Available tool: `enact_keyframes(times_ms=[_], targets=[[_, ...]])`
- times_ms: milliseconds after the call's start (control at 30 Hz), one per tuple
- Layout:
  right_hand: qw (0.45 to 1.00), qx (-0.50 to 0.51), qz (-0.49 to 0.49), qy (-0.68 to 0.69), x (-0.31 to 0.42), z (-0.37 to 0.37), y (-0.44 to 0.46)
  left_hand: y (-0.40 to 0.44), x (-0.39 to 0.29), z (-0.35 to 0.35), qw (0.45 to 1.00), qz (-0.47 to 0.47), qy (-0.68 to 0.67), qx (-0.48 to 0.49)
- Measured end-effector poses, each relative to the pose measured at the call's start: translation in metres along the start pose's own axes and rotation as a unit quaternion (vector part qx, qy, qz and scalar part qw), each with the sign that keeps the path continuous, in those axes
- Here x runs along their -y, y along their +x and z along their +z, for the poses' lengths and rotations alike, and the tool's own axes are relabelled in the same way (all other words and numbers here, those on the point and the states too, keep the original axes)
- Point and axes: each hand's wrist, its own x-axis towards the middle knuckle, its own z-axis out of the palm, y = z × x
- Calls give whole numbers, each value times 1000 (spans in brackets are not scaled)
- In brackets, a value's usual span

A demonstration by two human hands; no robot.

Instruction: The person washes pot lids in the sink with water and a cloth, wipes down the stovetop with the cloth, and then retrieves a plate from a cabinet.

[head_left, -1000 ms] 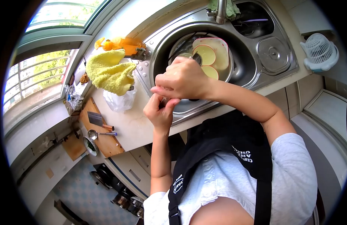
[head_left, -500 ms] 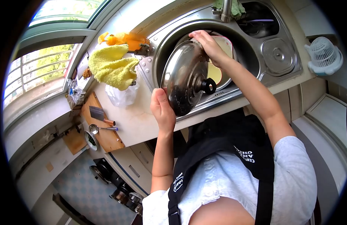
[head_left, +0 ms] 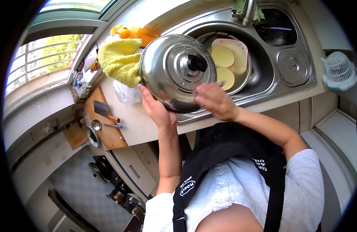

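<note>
A shiny steel pot lid with a black knob is held up over the counter edge and the left part of the sink, its outer face toward me. My left hand grips its lower left rim. At the lid's lower right, my right hand is at or just over the metal, its fingers smeared by motion. Behind the lid, two yellow bowls with red rims and a larger pale dish sit in a metal basin inside the sink.
The faucet stands behind the sink. A yellow towel hangs left of the lid, near an orange bag. A cutting board carries a cleaver and a ladle. A white-and-blue basket is at right.
The lid has moved left and turned so its outer face shows more fully. My right hand has come down from its upper rim to its lower right. The bowls are now more exposed.
</note>
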Motion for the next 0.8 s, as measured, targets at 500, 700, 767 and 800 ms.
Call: enact_keyframes(times_ms=[500,700,767,800], targets=[[996,42,62,43,-16,-50,103,4,4,9,957,49,201,202],[991,-80,67,80,-51,-40,114,-12,11,10,957,50,209,195],[910,-87,303,268,-92,-37,128,-18,11,16,938,90,266,205],[927,-98,291,213,-90,-34,128,-19,12,16,941,77,263,198]])
